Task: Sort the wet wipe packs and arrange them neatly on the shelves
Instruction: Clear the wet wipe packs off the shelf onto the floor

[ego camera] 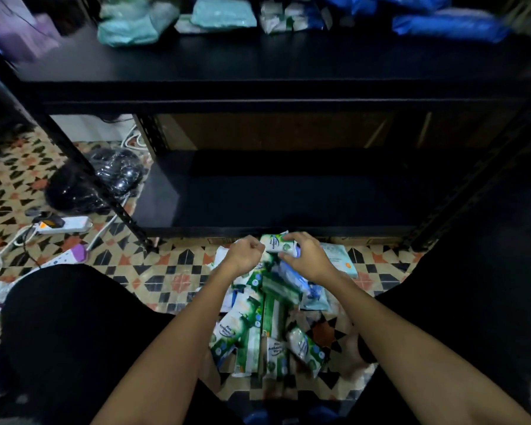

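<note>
A heap of green-and-white wet wipe packs [252, 329] lies on the patterned floor between my knees, mixed with a blue pack [301, 280] and a light teal pack [339, 256]. My right hand [307, 256] grips one green-and-white pack [278, 242] at the heap's far end, just in front of the lower shelf [288, 204]. My left hand [246, 254] is curled beside that pack; whether it holds anything is hidden. The upper shelf [258, 62] carries teal packs [129, 26], white-green packs [285, 16] and blue packs [448, 24].
The black metal shelf frame's left leg [105, 185] slants down to the floor. Left of it lie a black plastic bag [95, 182], a white power strip [65, 225] and cables [0, 256]. My dark-clothed knees flank the heap.
</note>
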